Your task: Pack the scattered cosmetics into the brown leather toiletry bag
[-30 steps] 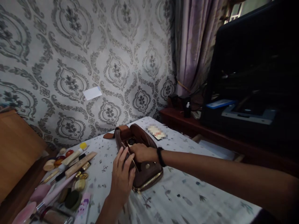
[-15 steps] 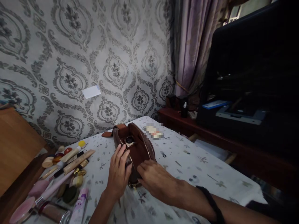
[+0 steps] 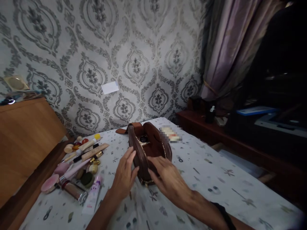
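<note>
A brown bag (image 3: 139, 156) lies on the patterned white cloth with its zipped top spread open. Inside it, near the far end, is a round dark item with a gold-coloured edge (image 3: 144, 139). My left hand (image 3: 125, 172) rests against the bag's left side, thumb and fingers apart, holding nothing. My right hand (image 3: 166, 174) reaches over the near right part of the opening, its fingers stretched and apart, the fingertips at the inner edge. Nothing shows in its grasp.
Several cosmetics lie at the left, among them a pink compact (image 3: 50, 183) and a white-and-pink tube (image 3: 93, 195). A blurred flat item (image 3: 170, 134) lies beyond the bag on the right. A wooden panel (image 3: 31, 137) stands at the left, an open drawer (image 3: 240, 163) at the right.
The view has turned left, so things appear further right. My left hand has slid back from the bag's opening to its outer side. My right hand's fingers have straightened from a curled pose.
</note>
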Available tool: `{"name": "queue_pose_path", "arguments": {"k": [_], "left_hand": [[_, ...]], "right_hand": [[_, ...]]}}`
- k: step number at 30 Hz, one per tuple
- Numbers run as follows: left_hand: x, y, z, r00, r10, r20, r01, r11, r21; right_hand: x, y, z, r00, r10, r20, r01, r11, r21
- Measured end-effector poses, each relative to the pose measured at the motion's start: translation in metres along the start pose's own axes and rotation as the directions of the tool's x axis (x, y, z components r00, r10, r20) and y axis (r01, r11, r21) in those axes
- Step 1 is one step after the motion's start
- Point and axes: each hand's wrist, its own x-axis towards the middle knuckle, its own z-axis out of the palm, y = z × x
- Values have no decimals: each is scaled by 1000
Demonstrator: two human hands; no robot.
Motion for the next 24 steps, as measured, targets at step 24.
{"name": "queue_pose_path", "arguments": {"k": [24], "left_hand": [[-67,-68,6,972,-235,16,228,957,178]], "right_hand": [[-5,-19,26,925,-200,-322,165,977,-135]]}}
